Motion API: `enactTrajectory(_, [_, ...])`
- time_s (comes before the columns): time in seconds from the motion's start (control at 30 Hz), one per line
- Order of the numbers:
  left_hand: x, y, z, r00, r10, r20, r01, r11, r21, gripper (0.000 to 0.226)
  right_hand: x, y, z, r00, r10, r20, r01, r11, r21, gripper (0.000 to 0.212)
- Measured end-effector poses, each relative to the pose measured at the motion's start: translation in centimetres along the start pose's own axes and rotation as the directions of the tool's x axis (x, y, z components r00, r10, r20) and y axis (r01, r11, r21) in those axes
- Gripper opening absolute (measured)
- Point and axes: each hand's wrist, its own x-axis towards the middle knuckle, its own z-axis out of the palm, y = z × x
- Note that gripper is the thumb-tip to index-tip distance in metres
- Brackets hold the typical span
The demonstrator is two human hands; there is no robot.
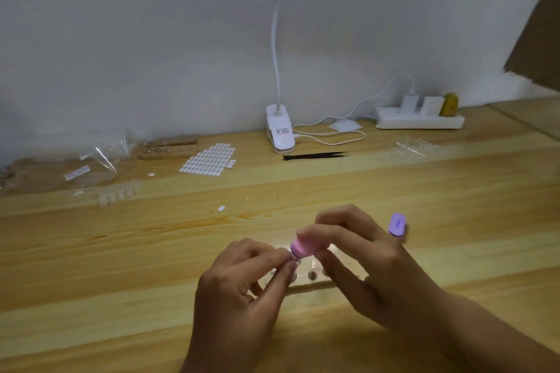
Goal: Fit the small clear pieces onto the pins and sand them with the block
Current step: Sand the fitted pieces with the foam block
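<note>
One long pale wooden bench [121,251], spanning the whole view, set against a white wall.

One white clip-on lamp [280,130] with a bendy neck, back centre of the bench, its lit head overhead.

One white power strip [419,122], back right, with plugs seated in it.

One heap of clear plastic bags [100,157], back left.

Two hands, mine, close together at the near centre. Left hand [242,281]: thumb and forefinger pressed together, pinching a small item [293,257] too blurred to identify. Right hand [372,275]: fingers [333,235] curled round the sanding block.

One sheet of small white oval stickers [209,158], flat between the bags and the lamp.

One far wooden pin holder [168,151], just left of the sheet, beside the bags.

One near wooden pin holder [312,283], mostly hidden beneath my hands; a round pin head [310,274] shows between them.

One pair of black tweezers [315,156], lying just in front of the lamp's clip.

One pink-and-purple sanding block [304,247], held in my right hand above the near holder. Its pink end meets the item my left hand pinches; its purple end juts out past my knuckles to the right.

Several small clear pieces [118,192], in rows at the left, in front of the bags, well apart from my hands.

One loose white oval sticker [221,208], alone on the bench beyond my left hand.
</note>
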Motion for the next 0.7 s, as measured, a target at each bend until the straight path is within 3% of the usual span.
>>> enactTrajectory(0.07, [0.0, 0.0, 0.1, 1.0, 0.004, -0.009, -0.004, 1.0, 0.002, 0.012, 0.1, 0.2, -0.2, 0.999, 0.037, -0.025, -0.036, 0.999, 0.015, 0.023])
enactTrajectory(0.23, [0.2, -0.2, 0.1, 0.998, 0.043, -0.051, -0.044, 0.999, -0.009, 0.009, -0.3, -0.3, 0.5, 0.999, -0.029, 0.037, 0.025, 0.995, 0.096, 0.025])
enactTrajectory(0.37, [0.4, -0.2, 0.3, 0.992, 0.068, -0.103, -0.07, 0.997, -0.016, 0.012, 0.1, 0.1, -0.3, 0.996, 0.077, -0.047, -0.072, 0.992, 0.099, 0.022])
enactTrajectory(0.53, [0.4, -0.3, 0.0, 0.993, 0.078, -0.085, -0.085, 0.994, -0.072, 0.01, -0.2, -0.9, 0.4, 0.999, -0.051, 0.004, 0.049, 0.988, 0.146, 0.025])
enactTrajectory(0.7, [0.3, -0.2, 0.5, 0.992, 0.076, -0.102, -0.084, 0.994, -0.072, 0.016, 0.2, -0.2, -0.5, 0.997, 0.06, -0.041, -0.054, 0.987, 0.152, 0.024])
